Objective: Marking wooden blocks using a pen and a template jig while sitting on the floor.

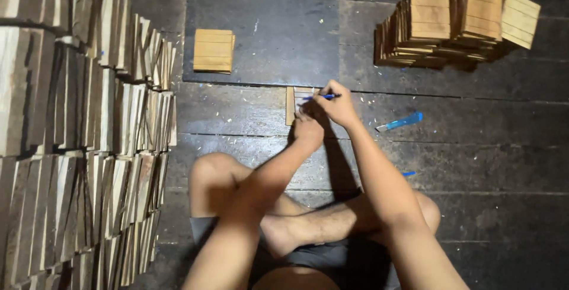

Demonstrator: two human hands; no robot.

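Hands meet over a small wooden panel (291,105) on the dark plank floor (474,159), just ahead of my crossed legs. My right hand (336,105) pinches a blue pen (323,96), its tip on the panel. My left hand (308,129) rests on the panel, fingers curled together. A blue tool (400,122) lies near, to the right.
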